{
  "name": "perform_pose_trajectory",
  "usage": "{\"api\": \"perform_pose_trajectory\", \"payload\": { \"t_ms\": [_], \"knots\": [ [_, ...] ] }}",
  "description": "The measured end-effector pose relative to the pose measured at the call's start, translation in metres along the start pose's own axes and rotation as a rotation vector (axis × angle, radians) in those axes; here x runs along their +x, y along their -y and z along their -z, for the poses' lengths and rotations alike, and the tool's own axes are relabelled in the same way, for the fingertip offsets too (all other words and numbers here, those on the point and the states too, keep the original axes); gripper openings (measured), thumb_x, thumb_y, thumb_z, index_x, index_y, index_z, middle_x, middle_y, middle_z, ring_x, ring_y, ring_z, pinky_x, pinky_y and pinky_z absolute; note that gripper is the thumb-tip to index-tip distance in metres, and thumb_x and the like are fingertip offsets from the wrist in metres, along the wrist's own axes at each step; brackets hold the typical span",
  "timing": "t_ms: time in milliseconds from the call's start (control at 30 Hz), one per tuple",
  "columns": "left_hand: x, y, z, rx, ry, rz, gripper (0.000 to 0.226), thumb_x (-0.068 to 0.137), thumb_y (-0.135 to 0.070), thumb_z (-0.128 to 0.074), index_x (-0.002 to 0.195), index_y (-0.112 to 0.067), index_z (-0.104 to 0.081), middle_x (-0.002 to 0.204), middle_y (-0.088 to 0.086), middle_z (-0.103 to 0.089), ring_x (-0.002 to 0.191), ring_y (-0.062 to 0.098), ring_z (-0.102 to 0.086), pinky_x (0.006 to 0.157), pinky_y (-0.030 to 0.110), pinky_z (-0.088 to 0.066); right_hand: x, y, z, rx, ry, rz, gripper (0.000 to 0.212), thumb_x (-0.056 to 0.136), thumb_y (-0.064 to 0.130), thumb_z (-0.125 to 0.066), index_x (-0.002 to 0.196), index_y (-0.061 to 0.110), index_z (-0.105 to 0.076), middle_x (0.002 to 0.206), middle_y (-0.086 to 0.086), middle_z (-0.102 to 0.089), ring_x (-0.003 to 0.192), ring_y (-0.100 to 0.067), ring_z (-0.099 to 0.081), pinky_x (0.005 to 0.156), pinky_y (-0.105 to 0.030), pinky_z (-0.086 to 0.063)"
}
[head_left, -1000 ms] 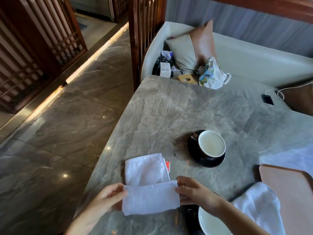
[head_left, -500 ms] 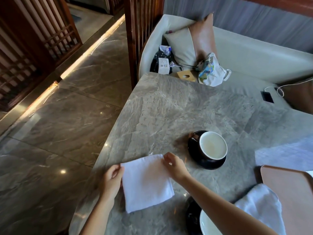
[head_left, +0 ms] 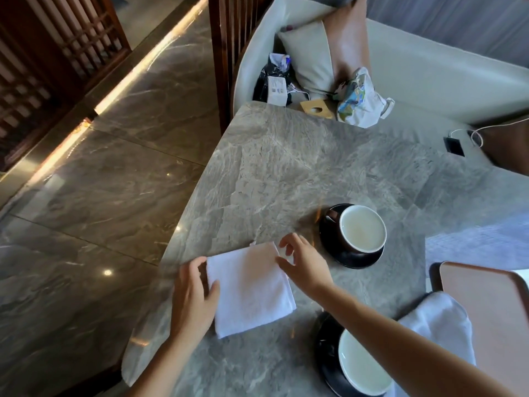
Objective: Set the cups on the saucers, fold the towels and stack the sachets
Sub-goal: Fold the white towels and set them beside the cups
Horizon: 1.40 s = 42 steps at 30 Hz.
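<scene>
Since half a second ago, our right hand (head_left: 305, 263) has lifted off the folded towel (head_left: 250, 287), fingers spread, its grip empty above the towel's far right corner. Our left hand (head_left: 194, 296) lies flat, open, on the towel's left edge. We see the towel near the worktop's (head_left: 286, 167) front-left edge, left of both cups on saucers (head_left: 362, 228) (head_left: 363, 365).

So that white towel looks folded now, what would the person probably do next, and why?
Probably let go and reach for the other towel by the tray. The folded towel lies flat and square on the table, with the left hand at its edge and the right hand open at its corner, gripping nothing. The second towel looks bunched.
</scene>
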<state>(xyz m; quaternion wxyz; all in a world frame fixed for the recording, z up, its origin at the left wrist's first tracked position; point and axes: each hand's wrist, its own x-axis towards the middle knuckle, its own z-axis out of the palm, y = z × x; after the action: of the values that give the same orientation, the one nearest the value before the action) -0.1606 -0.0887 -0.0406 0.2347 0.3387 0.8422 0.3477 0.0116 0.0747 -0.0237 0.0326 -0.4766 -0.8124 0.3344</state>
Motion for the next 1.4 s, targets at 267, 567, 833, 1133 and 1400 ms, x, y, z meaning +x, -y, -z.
{"api": "perform_pose_trajectory", "payload": {
  "t_ms": [267, 567, 833, 1133, 1400],
  "knots": [
    [-0.057, 0.006, 0.003, 0.552, 0.382, -0.476, 0.044, 0.061, -0.032, -0.073, 0.102, -0.029, -0.057, 0.105, -0.01, -0.058, 0.101, 0.009, -0.046, 0.073, 0.029, -0.047, -0.049, -0.011, 0.007, -0.481, 0.416, 0.492, 0.027, 0.078, 0.031, -0.066, 0.102, 0.027, -0.054, 0.113, 0.003, -0.056, 0.108, -0.019, -0.049, 0.08, -0.036, -0.043],
    [-0.058, 0.01, -0.004, 0.699, 0.236, -0.627, 0.04, 0.064, -0.011, -0.067, 0.102, -0.022, -0.061, 0.101, -0.005, -0.063, 0.093, 0.019, -0.063, 0.08, 0.03, -0.034, -0.052, -0.02, -0.006, -0.538, 0.369, 0.497, 0.029, 0.075, 0.017, -0.06, 0.104, 0.018, -0.054, 0.113, -0.003, -0.056, 0.106, -0.027, -0.051, 0.079, -0.042, -0.047],
    [-0.048, 0.001, -0.005, 0.769, 0.19, -0.66, 0.035, 0.071, -0.006, -0.042, 0.093, -0.022, -0.064, 0.09, -0.006, -0.066, 0.08, 0.018, -0.064, 0.073, 0.028, -0.034, -0.054, -0.013, -0.011, -0.446, 0.301, 0.44, 0.021, 0.072, 0.011, -0.056, 0.092, 0.018, -0.057, 0.104, 0.0, -0.06, 0.1, -0.024, -0.052, 0.066, -0.038, -0.046],
    [-0.025, -0.011, 0.007, 0.517, 0.259, -0.354, 0.024, 0.073, -0.004, -0.061, 0.089, -0.019, -0.068, 0.084, -0.002, -0.07, 0.077, 0.026, -0.064, 0.076, 0.032, -0.037, -0.05, -0.005, 0.003, -0.506, 0.203, 0.378, 0.025, 0.083, 0.01, -0.053, 0.104, 0.023, -0.06, 0.106, 0.002, -0.064, 0.102, -0.024, -0.059, 0.07, -0.035, -0.05],
    [-0.044, -0.017, 0.019, 0.245, 0.154, -0.426, 0.015, 0.07, -0.012, -0.074, 0.085, -0.014, -0.07, 0.087, -0.004, -0.071, 0.069, 0.023, -0.065, 0.063, 0.036, -0.05, -0.057, -0.007, 0.029, -0.141, -0.125, 0.442, 0.017, 0.086, 0.011, -0.054, 0.102, 0.014, -0.06, 0.101, -0.001, -0.063, 0.096, -0.024, -0.06, 0.068, -0.036, -0.053]
  ]
}}
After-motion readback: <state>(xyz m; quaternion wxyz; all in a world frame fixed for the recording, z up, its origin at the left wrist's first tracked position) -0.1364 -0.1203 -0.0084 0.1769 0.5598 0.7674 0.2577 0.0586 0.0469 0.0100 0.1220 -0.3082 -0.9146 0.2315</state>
